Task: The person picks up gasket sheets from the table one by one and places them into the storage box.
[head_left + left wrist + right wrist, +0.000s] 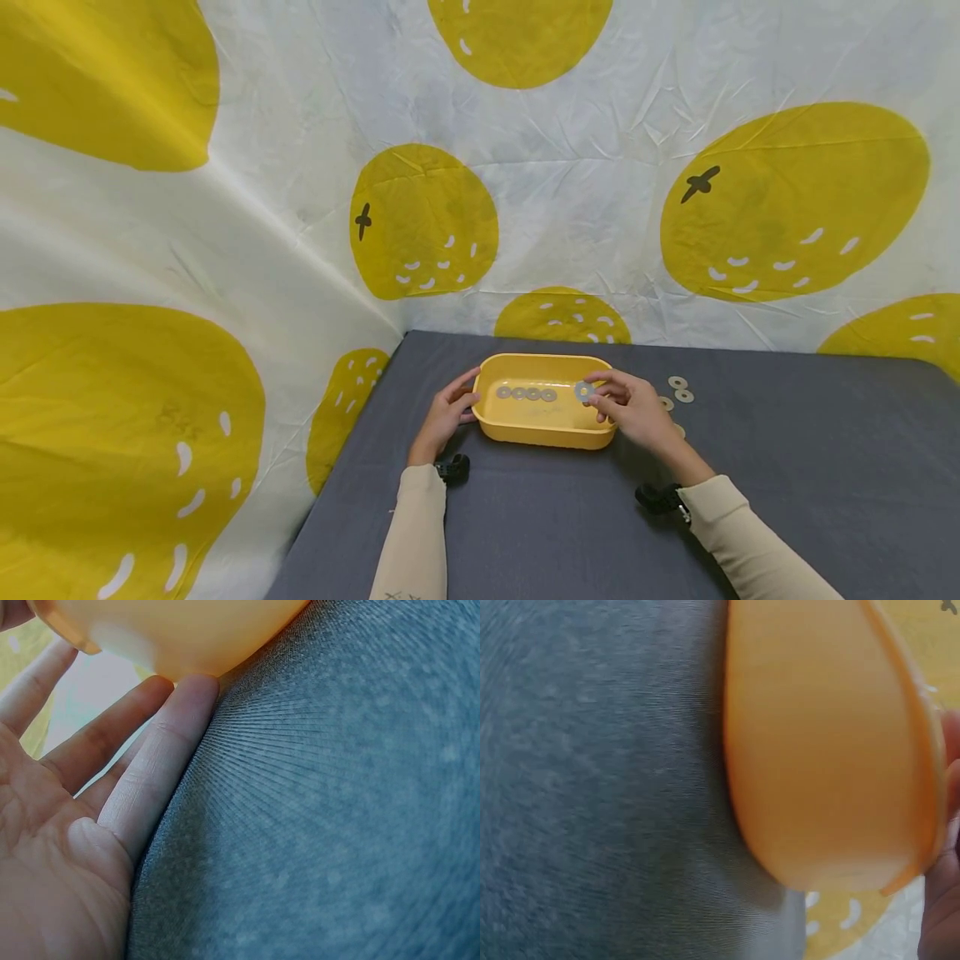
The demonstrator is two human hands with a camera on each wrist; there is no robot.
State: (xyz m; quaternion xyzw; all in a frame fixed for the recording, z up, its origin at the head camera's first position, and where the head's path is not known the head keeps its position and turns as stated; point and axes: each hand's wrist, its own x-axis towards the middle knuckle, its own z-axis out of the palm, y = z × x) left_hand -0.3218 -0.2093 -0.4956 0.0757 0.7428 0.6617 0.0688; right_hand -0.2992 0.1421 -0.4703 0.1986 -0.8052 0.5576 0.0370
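Note:
A yellow plastic tray [543, 435] with rounded ends sits on the dark cloth. Inside it, several flat metal washers [533, 393] lie in a row toward the left. My left hand [442, 417] holds the tray's left end, fingertips against its outer wall; the left wrist view shows those fingers [157, 765] touching the wall near the cloth. Over the tray's right part, my right hand [630, 410] pinches one washer [584, 391] between thumb and fingers. The right wrist view has mostly the tray's outer side [825, 750], with part of the hand [946, 900] at its edge; the pinched washer is hidden there.
More washers [681, 390] are scattered on the table right of the tray, some partly hidden behind the right hand. Dark grey cloth [555, 525] covers the table. A white curtain with yellow fruit prints [570, 208] hangs behind and at left.

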